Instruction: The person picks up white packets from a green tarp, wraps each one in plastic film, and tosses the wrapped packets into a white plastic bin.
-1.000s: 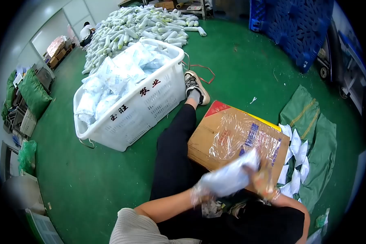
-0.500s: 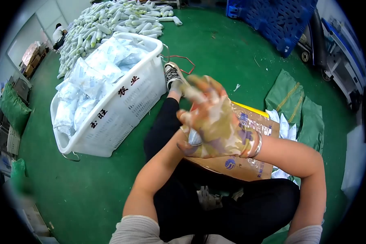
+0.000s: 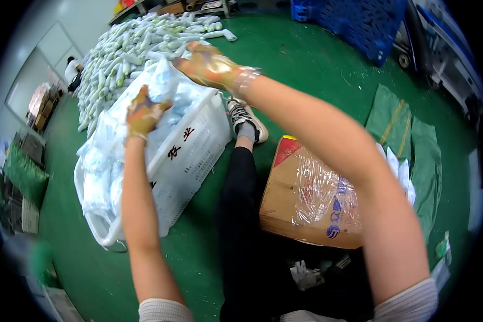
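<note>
Both my hands wear camouflage-pattern gloves and reach over a white plastic basket (image 3: 190,153) at the left. It is heaped with white-and-blue plastic packs (image 3: 99,182). My left hand (image 3: 144,114) is over the middle of the heap, thumb and fingers spread apart. Farther back, above the basket's far right corner, is my right hand (image 3: 212,67), slightly blurred, with its fingers stretched out and apart. One puffy pack (image 3: 162,80) stands up between the two hands, near the right thumb. The right wrist has a clear band round it.
A cardboard box (image 3: 290,198) with shiny tape stands by my legs. Green woven sacks (image 3: 392,123) and white packs lie right of it. Behind the basket is a big pile of wrapped corn-like cobs (image 3: 139,48). A blue pallet (image 3: 354,24) stands at the back; a person (image 3: 72,72) crouches far left.
My hands have parted and moved forward and left, from in front of the cardboard box to over the basket. The view has shifted, and the box now shows more fully.
</note>
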{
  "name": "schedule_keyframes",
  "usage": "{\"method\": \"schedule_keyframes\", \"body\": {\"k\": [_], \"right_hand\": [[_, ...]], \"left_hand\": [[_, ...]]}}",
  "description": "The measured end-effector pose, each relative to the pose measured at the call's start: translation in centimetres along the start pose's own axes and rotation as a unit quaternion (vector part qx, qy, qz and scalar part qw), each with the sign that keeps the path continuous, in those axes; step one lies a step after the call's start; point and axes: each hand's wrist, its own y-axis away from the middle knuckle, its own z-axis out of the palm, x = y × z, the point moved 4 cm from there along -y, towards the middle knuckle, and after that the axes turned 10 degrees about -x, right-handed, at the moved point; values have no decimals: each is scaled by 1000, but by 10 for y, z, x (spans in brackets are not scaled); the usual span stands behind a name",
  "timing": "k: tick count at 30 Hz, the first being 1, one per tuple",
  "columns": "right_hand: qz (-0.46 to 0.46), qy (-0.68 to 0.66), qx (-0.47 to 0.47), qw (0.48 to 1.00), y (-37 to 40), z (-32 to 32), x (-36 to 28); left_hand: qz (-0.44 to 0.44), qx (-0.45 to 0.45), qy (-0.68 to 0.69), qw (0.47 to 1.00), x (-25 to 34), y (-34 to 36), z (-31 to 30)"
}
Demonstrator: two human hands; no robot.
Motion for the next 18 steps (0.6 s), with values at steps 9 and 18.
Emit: {"method": "schedule_keyframes", "body": {"k": [9, 18], "right_hand": [[311, -3, -50, 949, 346, -179, 184], [695, 186, -10, 695, 759, -131, 264]], "left_hand": [[178, -1, -114, 977, -121, -114, 171], [88, 9, 131, 987, 20, -59, 85]]}}
